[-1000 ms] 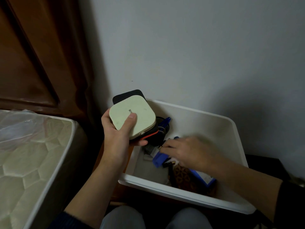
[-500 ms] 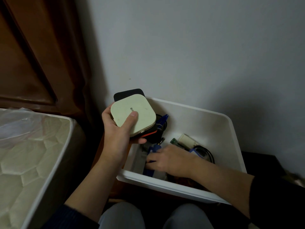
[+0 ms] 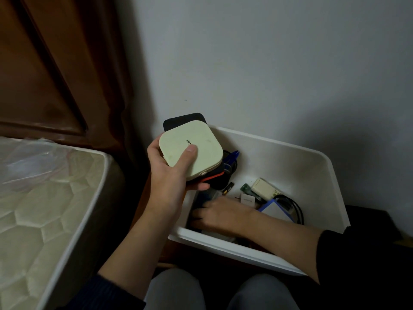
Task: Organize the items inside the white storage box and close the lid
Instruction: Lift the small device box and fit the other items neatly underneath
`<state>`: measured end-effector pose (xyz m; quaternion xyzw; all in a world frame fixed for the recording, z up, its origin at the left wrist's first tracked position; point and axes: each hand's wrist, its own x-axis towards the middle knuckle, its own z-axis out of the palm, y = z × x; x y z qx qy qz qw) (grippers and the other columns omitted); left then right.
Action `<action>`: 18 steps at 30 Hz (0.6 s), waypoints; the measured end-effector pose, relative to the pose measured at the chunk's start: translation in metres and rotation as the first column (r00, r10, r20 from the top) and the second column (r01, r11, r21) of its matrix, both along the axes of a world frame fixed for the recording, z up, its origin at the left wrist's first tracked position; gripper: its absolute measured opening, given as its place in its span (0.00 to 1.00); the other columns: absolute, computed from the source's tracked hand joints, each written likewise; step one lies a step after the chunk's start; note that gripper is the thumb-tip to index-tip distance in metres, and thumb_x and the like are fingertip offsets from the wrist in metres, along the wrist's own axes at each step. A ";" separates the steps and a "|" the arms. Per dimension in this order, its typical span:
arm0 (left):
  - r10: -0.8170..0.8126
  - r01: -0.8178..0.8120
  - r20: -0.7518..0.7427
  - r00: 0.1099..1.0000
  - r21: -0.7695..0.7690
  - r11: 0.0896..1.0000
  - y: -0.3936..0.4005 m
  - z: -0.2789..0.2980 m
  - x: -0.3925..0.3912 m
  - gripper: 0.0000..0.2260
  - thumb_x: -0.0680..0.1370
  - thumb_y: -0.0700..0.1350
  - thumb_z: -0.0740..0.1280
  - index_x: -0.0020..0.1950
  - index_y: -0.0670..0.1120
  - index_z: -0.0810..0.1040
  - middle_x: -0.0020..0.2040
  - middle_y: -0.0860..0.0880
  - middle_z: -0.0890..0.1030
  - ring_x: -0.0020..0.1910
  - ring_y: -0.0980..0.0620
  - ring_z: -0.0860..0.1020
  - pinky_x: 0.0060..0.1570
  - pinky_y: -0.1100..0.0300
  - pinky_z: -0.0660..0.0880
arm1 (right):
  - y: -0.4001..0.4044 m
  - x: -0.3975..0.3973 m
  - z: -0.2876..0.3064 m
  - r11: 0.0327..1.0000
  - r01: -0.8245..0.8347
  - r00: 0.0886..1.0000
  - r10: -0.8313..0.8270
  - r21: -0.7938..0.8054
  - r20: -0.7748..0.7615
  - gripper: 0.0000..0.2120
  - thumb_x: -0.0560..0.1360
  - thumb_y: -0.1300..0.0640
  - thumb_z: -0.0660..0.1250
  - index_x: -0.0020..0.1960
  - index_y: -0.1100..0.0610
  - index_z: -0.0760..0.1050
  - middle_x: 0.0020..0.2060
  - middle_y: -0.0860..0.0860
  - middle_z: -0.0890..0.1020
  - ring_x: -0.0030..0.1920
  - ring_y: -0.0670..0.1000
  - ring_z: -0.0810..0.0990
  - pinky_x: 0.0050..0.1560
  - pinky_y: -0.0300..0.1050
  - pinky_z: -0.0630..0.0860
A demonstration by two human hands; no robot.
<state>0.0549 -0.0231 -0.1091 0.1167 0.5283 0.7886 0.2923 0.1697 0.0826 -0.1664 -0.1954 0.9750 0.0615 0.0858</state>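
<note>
The white storage box (image 3: pixel 279 162) stands open on the floor against the wall; no lid is in view. My left hand (image 3: pixel 169 177) holds a stack above the box's left rim: a cream square device (image 3: pixel 201 153) on a black case with an orange edge (image 3: pixel 213 177). My right hand (image 3: pixel 220 214) reaches low into the near left corner of the box, its fingertips in shadow. Loose in the box lie a beige adapter (image 3: pixel 263 188), a blue-edged white packet (image 3: pixel 276 210), black cables (image 3: pixel 296 209), a small black stick (image 3: pixel 228 188) and a blue item (image 3: pixel 233 155).
A plastic-wrapped mattress (image 3: pixel 44 209) lies close on the left, with dark wooden panelling (image 3: pixel 44 74) behind it. A grey wall (image 3: pixel 268 63) stands right behind the box. A dark object (image 3: pixel 371 222) sits to the box's right. My knees (image 3: pixel 178 291) are just before the front rim.
My right hand has slid left and nearer into the box's near left corner, uncovering the adapter, packet and cables. My left hand keeps the stack almost still.
</note>
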 end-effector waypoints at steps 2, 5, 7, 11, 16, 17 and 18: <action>0.004 -0.004 0.001 1.000 -0.001 1.000 0.000 0.001 0.001 0.26 0.75 0.50 0.77 0.68 0.63 0.70 0.63 0.52 0.81 0.55 0.45 0.87 0.33 0.47 0.82 | 0.002 -0.002 -0.003 0.999 0.007 1.000 -0.006 -0.052 0.020 0.17 0.84 0.60 0.58 0.70 0.50 0.75 0.63 0.50 0.79 0.55 0.56 0.81 0.48 0.53 0.80; 0.010 -0.010 -0.004 1.000 -0.001 1.000 0.000 0.001 0.001 0.26 0.75 0.50 0.77 0.68 0.63 0.70 0.61 0.54 0.82 0.54 0.48 0.87 0.32 0.47 0.82 | 0.016 0.010 -0.002 0.986 0.012 1.000 -0.010 -0.167 0.012 0.19 0.82 0.62 0.62 0.71 0.51 0.76 0.69 0.48 0.77 0.59 0.54 0.80 0.51 0.51 0.80; 0.001 -0.001 -0.008 1.000 0.005 1.000 0.000 0.001 0.001 0.26 0.75 0.50 0.77 0.68 0.63 0.70 0.59 0.56 0.83 0.54 0.48 0.87 0.32 0.47 0.82 | 0.026 0.023 -0.004 0.968 0.077 0.995 -0.090 -0.240 -0.046 0.14 0.82 0.61 0.64 0.66 0.53 0.78 0.66 0.50 0.77 0.54 0.53 0.81 0.46 0.50 0.80; -0.010 0.010 0.001 1.000 0.006 1.000 -0.001 0.002 0.000 0.27 0.75 0.50 0.77 0.69 0.63 0.70 0.60 0.55 0.82 0.54 0.47 0.87 0.32 0.48 0.82 | 0.041 0.035 -0.013 0.843 0.377 0.878 -0.458 -0.384 -0.142 0.07 0.78 0.58 0.68 0.55 0.54 0.79 0.53 0.50 0.79 0.51 0.50 0.77 0.48 0.50 0.78; -0.010 0.010 -0.007 1.000 -0.009 1.000 -0.002 0.003 0.002 0.26 0.77 0.48 0.77 0.70 0.62 0.69 0.62 0.54 0.81 0.55 0.48 0.87 0.33 0.47 0.83 | 0.042 0.020 -0.024 0.716 0.652 0.749 -0.658 -0.249 0.071 0.29 0.74 0.46 0.74 0.71 0.53 0.70 0.61 0.53 0.75 0.58 0.55 0.77 0.49 0.50 0.78; -0.008 0.008 -0.001 1.000 -0.008 1.000 -0.002 0.003 0.002 0.26 0.77 0.48 0.77 0.70 0.62 0.69 0.62 0.54 0.81 0.54 0.48 0.87 0.32 0.47 0.83 | 0.039 0.016 -0.026 0.725 0.652 0.754 -0.651 -0.224 0.086 0.33 0.73 0.44 0.74 0.73 0.52 0.68 0.62 0.53 0.74 0.57 0.56 0.78 0.46 0.49 0.77; -0.006 0.006 0.005 1.000 -0.006 1.000 -0.002 0.004 0.001 0.26 0.77 0.48 0.77 0.70 0.62 0.69 0.62 0.54 0.81 0.54 0.48 0.87 0.32 0.47 0.83 | 0.037 0.012 -0.029 0.739 0.646 0.762 -0.641 -0.190 0.097 0.35 0.73 0.43 0.74 0.76 0.50 0.66 0.62 0.53 0.74 0.56 0.57 0.79 0.44 0.49 0.77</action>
